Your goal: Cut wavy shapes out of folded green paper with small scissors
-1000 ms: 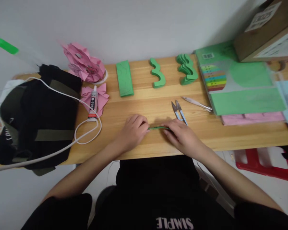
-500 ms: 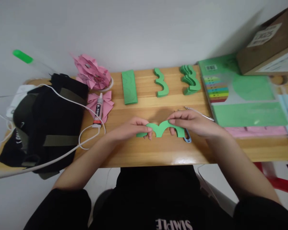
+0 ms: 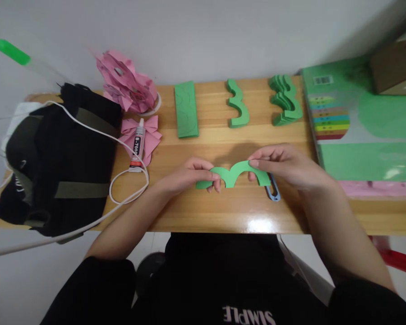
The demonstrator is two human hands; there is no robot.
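Note:
A wavy green paper cutout (image 3: 238, 170) is stretched between my two hands above the wooden table. My left hand (image 3: 199, 175) pinches its left part between thumb and fingers. The right arch is pinched by my right hand (image 3: 267, 162). Partly covered by the cutout and my right hand, a blue-handled tool (image 3: 274, 192) lies on the table. Beyond my hands rest a green paper rectangle (image 3: 186, 109) with curved lines on it, a wavy green cutout stack (image 3: 237, 104) and a thicker fanned stack of similar cutouts (image 3: 286, 101).
On the left are a black bag (image 3: 64, 158), a pink folded-paper piece (image 3: 126, 83) and a glue tube (image 3: 137, 146) on pink paper. A white cable (image 3: 122, 198) loops beside them. A green paper pack (image 3: 355, 108) and a cardboard box (image 3: 395, 67) occupy the right.
The view has shifted, so the table items appear displaced. Both hands keep their pinch on the green cutout, which stays stretched between them.

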